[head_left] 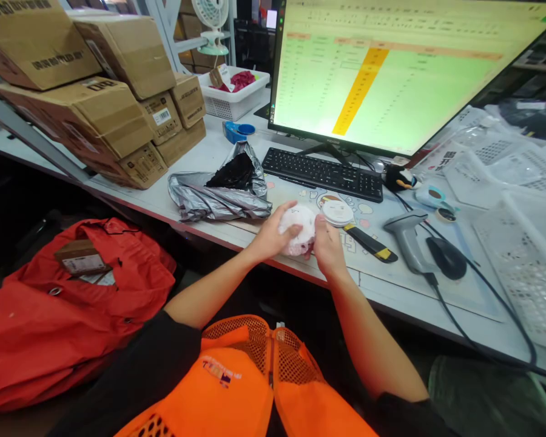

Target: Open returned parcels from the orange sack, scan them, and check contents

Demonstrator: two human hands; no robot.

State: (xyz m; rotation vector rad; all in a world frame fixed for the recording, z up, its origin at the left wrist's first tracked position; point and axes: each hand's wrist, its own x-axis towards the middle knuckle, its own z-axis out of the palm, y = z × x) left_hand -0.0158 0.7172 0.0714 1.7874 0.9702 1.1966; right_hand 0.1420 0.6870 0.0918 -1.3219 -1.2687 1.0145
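Between my two hands, at the desk's front edge, is a small round white thing (299,223) with a pinkish, bumpy lower side; its kind I cannot make out. My left hand (275,235) grips it from the left with the thumb across its front. On the opposite side my right hand (328,246) holds it, fingers partly hidden behind. A crumpled silver mailing bag (222,203) lies left of my hands, with a folded black item (233,173) on or in it. Just beyond my right hand are a round white disc (338,212) and a black-and-yellow utility knife (370,243).
Cardboard boxes (118,115) are stacked at left, above a red sack (82,315) holding a box. A monitor (391,73) and keyboard (323,173) stand ahead. A barcode scanner (409,240), mouse (446,257), cables and white baskets (528,261) occupy the right. A blue tape dispenser (237,130) sits behind.
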